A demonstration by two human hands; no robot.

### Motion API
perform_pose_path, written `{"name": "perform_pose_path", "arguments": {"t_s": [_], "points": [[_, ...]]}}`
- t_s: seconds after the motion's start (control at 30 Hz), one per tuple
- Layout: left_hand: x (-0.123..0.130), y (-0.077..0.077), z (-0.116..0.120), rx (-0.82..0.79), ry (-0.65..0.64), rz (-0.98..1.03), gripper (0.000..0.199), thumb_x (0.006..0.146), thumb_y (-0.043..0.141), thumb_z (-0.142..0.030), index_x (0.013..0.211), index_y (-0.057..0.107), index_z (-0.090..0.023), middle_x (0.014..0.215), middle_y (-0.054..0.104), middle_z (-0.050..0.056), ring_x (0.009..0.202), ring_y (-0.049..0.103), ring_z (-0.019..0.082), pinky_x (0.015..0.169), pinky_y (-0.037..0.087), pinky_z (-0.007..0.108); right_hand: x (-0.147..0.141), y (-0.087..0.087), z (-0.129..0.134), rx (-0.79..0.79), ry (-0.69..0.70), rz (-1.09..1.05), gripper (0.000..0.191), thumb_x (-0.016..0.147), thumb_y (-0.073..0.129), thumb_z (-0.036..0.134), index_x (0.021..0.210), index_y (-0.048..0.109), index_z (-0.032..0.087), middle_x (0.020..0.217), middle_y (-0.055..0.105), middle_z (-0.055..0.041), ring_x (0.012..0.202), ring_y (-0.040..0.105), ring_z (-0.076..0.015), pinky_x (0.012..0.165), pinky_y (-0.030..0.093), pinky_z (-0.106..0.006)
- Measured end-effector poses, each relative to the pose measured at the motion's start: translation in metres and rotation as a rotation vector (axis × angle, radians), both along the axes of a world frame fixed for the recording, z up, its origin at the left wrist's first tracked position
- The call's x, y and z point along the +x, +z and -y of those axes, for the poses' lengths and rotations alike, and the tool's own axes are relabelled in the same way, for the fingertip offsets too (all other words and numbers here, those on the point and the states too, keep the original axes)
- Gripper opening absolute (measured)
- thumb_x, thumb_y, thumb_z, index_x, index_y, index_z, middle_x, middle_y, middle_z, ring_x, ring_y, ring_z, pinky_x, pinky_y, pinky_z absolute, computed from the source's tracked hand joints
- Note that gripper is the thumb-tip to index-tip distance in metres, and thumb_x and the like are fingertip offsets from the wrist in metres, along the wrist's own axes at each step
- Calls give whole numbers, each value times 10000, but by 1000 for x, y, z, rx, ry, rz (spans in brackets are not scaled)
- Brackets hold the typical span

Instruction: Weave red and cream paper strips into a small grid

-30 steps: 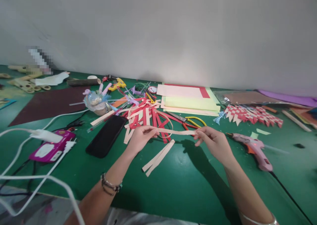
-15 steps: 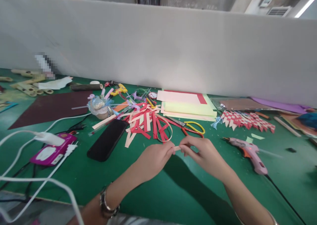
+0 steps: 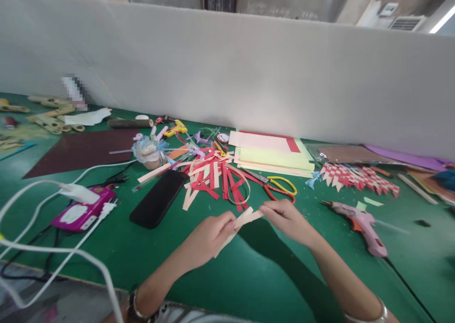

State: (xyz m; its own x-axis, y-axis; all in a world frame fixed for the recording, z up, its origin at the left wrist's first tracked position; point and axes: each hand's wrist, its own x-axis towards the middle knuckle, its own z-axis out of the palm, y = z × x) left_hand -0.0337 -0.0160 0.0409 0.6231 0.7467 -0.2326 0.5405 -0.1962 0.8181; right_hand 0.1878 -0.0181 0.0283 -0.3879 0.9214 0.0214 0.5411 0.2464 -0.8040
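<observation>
Pale peach paper strips [image 3: 245,219] stretch between my two hands above the green table. My left hand [image 3: 212,235] is closed on them, with one end sticking out below its fingers. My right hand [image 3: 288,220] pinches the other end between thumb and fingers. Just beyond my hands lies a loose pile of red and peach strips [image 3: 215,176], with a curled strip loop at its near side. Scissors [image 3: 279,185] with yellow and red handles rest on the table behind my right hand.
A black phone [image 3: 158,200] and a magenta power strip [image 3: 85,209] with white cables lie left. At right are a pink glue gun [image 3: 362,223] and a red-and-white woven paper piece [image 3: 359,178]. Paper sheets [image 3: 273,157] lie behind, before a grey partition [image 3: 227,72].
My hands have moved slightly apart, and more of the peach strips now shows between and below them. My left hand is lower and further left. The view has shifted slightly.
</observation>
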Motion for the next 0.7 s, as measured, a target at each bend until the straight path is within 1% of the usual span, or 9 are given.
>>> {"name": "perform_pose_path", "arguments": {"t_s": [0.07, 0.13, 0.27, 0.37, 0.43, 0.53, 0.57, 0.63, 0.7], "points": [[-7, -2, 1, -23, 8, -36, 342, 910, 234, -405, 711, 417, -195, 566, 337, -47, 510, 366, 107, 476, 250, 204, 6, -6, -1, -14, -7, 10, 409, 892, 319, 413, 556, 240, 195, 529, 212, 56, 481, 219, -75, 449, 203, -226], [-13, -5, 2, -24, 0, -73, 347, 910, 227, -394, 697, 412, -192, 574, 353, -42, 525, 383, 111, 493, 260, 204, 11, -13, -3, -23, -12, 26, 411, 891, 317, 423, 556, 243, 195, 527, 224, 57, 480, 234, -75, 451, 212, -226], [-19, -13, 0, 29, -38, -177, 319, 898, 262, -349, 680, 432, -190, 596, 432, -28, 555, 430, 123, 519, 267, 209, 19, -29, -8, -86, -32, 40, 418, 887, 312, 451, 558, 271, 197, 509, 264, 62, 466, 264, -76, 454, 236, -221], [-20, -15, -1, 69, -49, -263, 317, 891, 274, -331, 649, 423, -190, 583, 447, -23, 547, 444, 129, 505, 247, 213, 21, -39, -12, -125, -5, 74, 427, 890, 296, 453, 548, 295, 197, 487, 297, 63, 450, 292, -79, 453, 262, -217], [-20, -16, -1, 97, -47, -325, 329, 893, 259, -324, 639, 419, -191, 574, 449, -19, 537, 454, 132, 499, 239, 216, 22, -42, -16, -120, 15, 106, 433, 887, 306, 446, 536, 316, 193, 479, 298, 63, 446, 299, -80, 450, 263, -216], [-17, -19, 0, 155, -55, -426, 329, 894, 252, -304, 646, 438, -196, 575, 481, -6, 538, 481, 147, 496, 237, 219, 20, -39, -24, -75, 1, 140, 425, 882, 336, 435, 548, 402, 182, 494, 326, 56, 464, 323, -88, 469, 270, -222], [-17, -20, 0, 176, -61, -461, 327, 895, 254, -291, 652, 452, -198, 581, 502, 0, 544, 495, 155, 495, 238, 221, 19, -37, -28, -47, -22, 151, 399, 880, 348, 432, 591, 455, 180, 516, 367, 50, 484, 354, -95, 485, 286, -226], [-15, -23, 1, 225, -75, -547, 318, 893, 263, -258, 676, 488, -200, 609, 551, 19, 562, 529, 170, 493, 241, 225, 17, -33, -35, 53, -77, 192, 305, 873, 386, 419, 768, 547, 183, 622, 486, 20, 559, 442, -120, 538, 341, -241], [-13, -27, 1, 284, -84, -657, 319, 897, 263, -237, 718, 524, -195, 641, 588, 45, 577, 559, 188, 491, 251, 231, 14, -32, -44, 190, -92, 268, 244, 868, 423, 363, 988, 555, 196, 842, 563, -38, 678, 517, -148, 617, 395, -270]]}}
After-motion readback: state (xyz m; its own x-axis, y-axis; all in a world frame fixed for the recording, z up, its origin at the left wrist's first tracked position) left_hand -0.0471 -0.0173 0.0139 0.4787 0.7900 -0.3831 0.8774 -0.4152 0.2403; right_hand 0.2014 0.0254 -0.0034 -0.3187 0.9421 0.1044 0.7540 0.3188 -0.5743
